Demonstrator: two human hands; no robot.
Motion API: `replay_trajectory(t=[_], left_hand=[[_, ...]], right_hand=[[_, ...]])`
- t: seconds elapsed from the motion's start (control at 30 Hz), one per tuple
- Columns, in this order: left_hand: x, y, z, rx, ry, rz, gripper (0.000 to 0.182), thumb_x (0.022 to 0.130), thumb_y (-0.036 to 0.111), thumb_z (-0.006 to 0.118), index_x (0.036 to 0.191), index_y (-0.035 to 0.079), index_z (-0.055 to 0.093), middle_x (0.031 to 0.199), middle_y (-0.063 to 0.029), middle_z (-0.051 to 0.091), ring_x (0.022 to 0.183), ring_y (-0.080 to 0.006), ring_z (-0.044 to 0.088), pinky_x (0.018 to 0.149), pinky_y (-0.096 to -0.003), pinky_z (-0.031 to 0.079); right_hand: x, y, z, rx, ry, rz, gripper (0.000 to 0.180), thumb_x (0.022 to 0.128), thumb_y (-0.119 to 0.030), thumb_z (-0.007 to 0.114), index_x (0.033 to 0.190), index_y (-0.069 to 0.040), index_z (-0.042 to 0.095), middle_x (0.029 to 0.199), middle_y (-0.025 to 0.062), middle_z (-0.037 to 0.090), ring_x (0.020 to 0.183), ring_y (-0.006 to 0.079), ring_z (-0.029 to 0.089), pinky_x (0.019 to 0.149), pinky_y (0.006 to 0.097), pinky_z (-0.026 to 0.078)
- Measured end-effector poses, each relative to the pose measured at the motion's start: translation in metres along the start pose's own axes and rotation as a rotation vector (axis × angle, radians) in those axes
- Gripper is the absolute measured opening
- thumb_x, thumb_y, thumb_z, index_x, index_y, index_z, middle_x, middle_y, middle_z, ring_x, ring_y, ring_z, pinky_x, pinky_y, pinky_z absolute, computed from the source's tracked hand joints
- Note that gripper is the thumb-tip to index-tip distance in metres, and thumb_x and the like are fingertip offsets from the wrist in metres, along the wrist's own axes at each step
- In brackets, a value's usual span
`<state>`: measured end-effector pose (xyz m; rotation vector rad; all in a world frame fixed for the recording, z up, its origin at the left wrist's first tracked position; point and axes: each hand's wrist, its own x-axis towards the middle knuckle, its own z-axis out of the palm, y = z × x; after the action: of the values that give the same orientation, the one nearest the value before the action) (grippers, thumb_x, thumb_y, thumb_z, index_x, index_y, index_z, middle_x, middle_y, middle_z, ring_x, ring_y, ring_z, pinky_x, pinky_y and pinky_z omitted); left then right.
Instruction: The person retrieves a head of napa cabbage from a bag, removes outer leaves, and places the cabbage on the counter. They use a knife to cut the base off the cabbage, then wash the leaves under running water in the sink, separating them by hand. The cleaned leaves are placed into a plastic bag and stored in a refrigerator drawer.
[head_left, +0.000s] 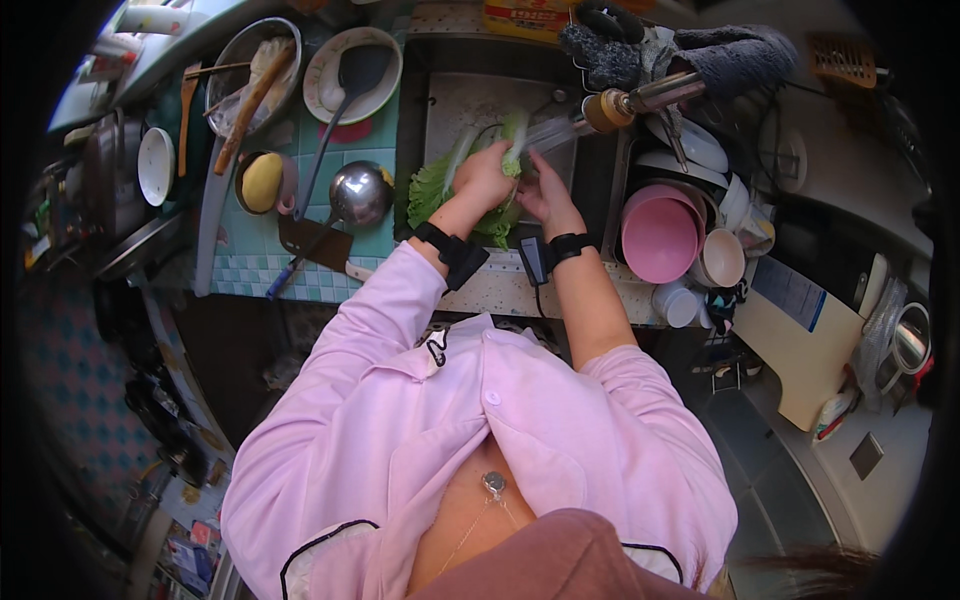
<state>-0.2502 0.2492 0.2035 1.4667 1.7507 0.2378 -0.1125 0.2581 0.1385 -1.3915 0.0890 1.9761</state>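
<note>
Over the sink (480, 94), my left hand (484, 176) grips a bunch of leafy green lettuce (435, 187) by its pale stems. Frilly leaves spread to the left and below my wrist. Water runs from the faucet (607, 111) beside the leaves, close above my right hand (546, 191). My right hand is at the right side of the bunch with its fingers extended. Its fingertips are near the leaves, and whether they touch is hard to see. Both wrists wear black straps with small devices.
Left of the sink, a cleaver (319, 244), a steel ladle (361, 193), a cup with a yellow item (261, 184), a plate with a dark spatula (366, 71) and a bowl (255, 71) crowd the tiled counter. To the right stand a pink bowl (660, 232) and stacked dishes. Cloths (739, 60) hang behind the faucet.
</note>
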Motion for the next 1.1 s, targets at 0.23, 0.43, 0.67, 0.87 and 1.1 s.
replay_trajectory(t=[0.23,0.43,0.67,0.87,1.1], left_hand=[[-0.001,-0.001,-0.002,-0.849,-0.082,-0.181,0.044,0.088,0.027,0.067,0.118,-0.004,0.057,0.098,-0.0124,0.067,0.092,-0.0202,0.063,0.079,-0.0318,0.051],[-0.005,-0.027,-0.04,-1.095,-0.152,-0.244,0.016,0.09,0.013,0.063,0.101,0.002,0.061,0.091,-0.0043,0.063,0.082,-0.0141,0.06,0.073,-0.0276,0.05],[0.003,-0.056,-0.051,-0.885,0.264,-0.082,0.02,0.089,0.009,0.063,0.106,0.003,0.054,0.095,-0.0042,0.061,0.085,-0.013,0.057,0.073,-0.0282,0.047],[0.002,-0.065,-0.051,-0.423,0.487,-0.037,0.036,0.084,0.01,0.068,0.113,0.001,0.05,0.101,-0.0117,0.063,0.089,-0.0197,0.061,0.075,-0.0331,0.049],[-0.015,-0.051,-0.039,-0.339,0.191,-0.075,0.031,0.087,0.018,0.064,0.118,0.018,0.065,0.102,-0.0198,0.066,0.088,-0.0285,0.064,0.077,-0.0335,0.049]], right_hand=[[0.008,-0.004,-0.003,0.212,-0.324,0.056,0.039,0.092,-0.034,0.061,0.114,-0.003,0.059,0.108,0.0119,0.065,0.097,0.0256,0.064,0.086,0.0392,0.053],[0.006,-0.005,0.002,0.094,-0.274,0.072,0.032,0.091,-0.024,0.063,0.109,0.002,0.059,0.108,0.0154,0.064,0.099,0.0294,0.063,0.089,0.0412,0.051],[0.002,-0.012,0.004,0.262,-0.047,0.047,0.028,0.081,-0.007,0.052,0.105,0.005,0.058,0.109,0.0168,0.062,0.102,0.0349,0.059,0.096,0.0453,0.046],[0.021,-0.016,-0.002,0.192,-0.222,-0.246,0.027,0.085,-0.013,0.052,0.104,0.004,0.06,0.102,0.0136,0.064,0.095,0.0295,0.062,0.09,0.0427,0.049],[0.033,-0.019,0.01,0.17,-0.29,-0.128,0.024,0.092,-0.019,0.055,0.102,0.001,0.064,0.095,0.0129,0.068,0.087,0.0277,0.066,0.079,0.0377,0.054]])
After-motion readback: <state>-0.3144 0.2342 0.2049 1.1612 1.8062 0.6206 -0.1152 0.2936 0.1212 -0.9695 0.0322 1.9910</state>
